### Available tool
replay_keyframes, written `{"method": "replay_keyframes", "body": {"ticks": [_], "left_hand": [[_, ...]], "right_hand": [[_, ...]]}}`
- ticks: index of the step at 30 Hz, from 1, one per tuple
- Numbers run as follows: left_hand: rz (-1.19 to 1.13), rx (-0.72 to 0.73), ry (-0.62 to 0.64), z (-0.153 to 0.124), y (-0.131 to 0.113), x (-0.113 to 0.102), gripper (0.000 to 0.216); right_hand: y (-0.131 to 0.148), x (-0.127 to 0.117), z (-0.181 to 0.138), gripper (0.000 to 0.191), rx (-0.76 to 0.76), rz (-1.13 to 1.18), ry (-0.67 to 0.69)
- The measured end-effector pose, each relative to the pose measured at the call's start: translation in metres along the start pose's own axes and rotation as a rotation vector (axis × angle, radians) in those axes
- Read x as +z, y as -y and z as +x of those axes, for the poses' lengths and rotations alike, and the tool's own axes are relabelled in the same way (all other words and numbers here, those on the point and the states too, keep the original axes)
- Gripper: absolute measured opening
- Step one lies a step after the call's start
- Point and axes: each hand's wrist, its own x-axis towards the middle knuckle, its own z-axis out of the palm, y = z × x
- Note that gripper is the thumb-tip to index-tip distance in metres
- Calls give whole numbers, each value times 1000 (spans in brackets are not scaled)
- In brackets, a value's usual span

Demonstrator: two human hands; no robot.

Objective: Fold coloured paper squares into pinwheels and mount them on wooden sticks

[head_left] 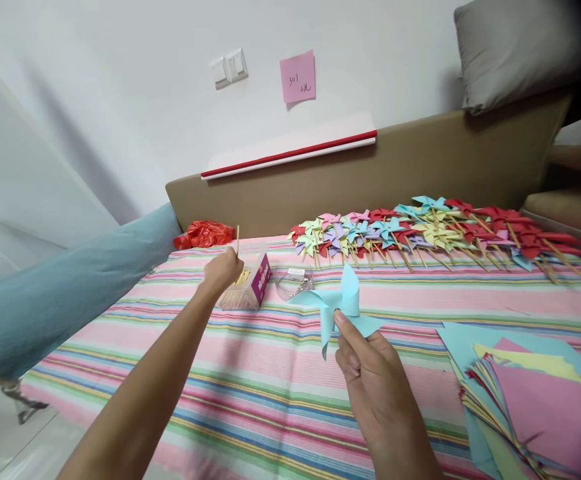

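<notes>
My right hand [370, 373] pinches a folded light-blue paper pinwheel [338, 305] at its centre, held above the striped cloth. My left hand [222, 270] reaches forward and is closed on a thin wooden stick [237, 241] that points up. It hovers over a clear bag of sticks [243, 293] with a purple label, lying on the cloth. A long row of finished pinwheels [435, 230] in red, blue, yellow and purple lies along the far edge of the surface.
A stack of cut coloured paper squares [535, 393] lies at the right front. A small clear container [295, 283] sits by the stick bag. A red plastic bag [203, 235] is at the far left corner. A brown headboard [420, 167] and grey pillow [515, 50] stand behind.
</notes>
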Motion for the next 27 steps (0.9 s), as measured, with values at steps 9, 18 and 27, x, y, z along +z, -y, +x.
{"method": "replay_keyframes", "body": {"ticks": [9,18,27], "left_hand": [[-1080,344,95,-172,-33,11,18],[-1562,193,556,-212,-24,21,41],[-1647,161,567,-227,-18,18,33]], "right_hand": [[4,-4,-1,47,-43,20,-20],[22,-11,-5,44,-121,42,-22],[3,-6,-4,41,-75,-89,-15]]}}
